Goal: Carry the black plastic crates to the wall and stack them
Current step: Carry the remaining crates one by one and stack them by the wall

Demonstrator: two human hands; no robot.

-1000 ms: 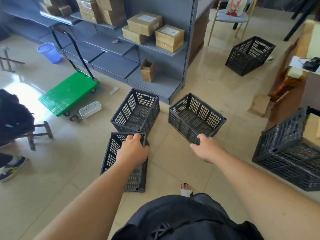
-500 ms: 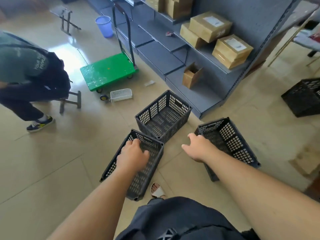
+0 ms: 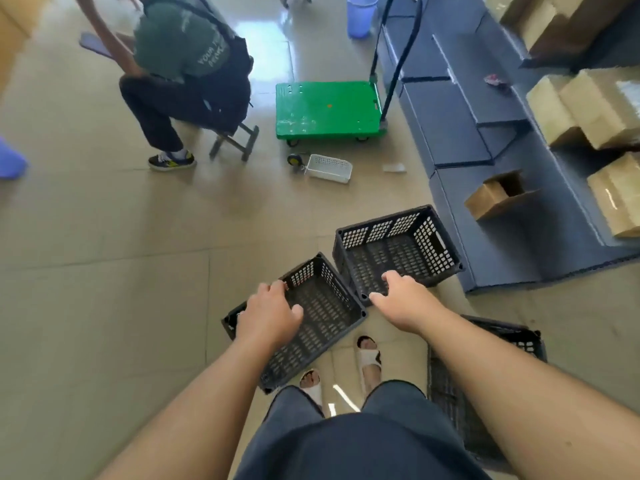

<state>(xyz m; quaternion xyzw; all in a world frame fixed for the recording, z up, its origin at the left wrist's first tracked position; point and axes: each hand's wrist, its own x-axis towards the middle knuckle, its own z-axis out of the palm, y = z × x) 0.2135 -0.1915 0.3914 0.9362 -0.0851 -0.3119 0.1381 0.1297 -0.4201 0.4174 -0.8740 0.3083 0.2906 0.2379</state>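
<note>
Three black plastic crates stand on the tiled floor. The nearest black crate (image 3: 322,317) lies in front of my feet, and my left hand (image 3: 268,318) grips its left rim, thumb inside. A second black crate (image 3: 398,251) sits just beyond it, touching at a corner. My right hand (image 3: 403,303) rests on that crate's near rim, with the fingers hooked over the edge. The third black crate (image 3: 498,341) is at the right, mostly hidden under my right forearm.
A person (image 3: 187,64) crouches on a small stool at the upper left. A green platform trolley (image 3: 329,109), a white basket (image 3: 329,168) and a blue bucket (image 3: 360,15) are ahead. Grey shelving (image 3: 460,140) with cardboard boxes (image 3: 498,194) runs along the right.
My view has swung left. My right hand left the right-hand crate and moved onto the middle crate's rim. My left hand stayed on the near crate.
</note>
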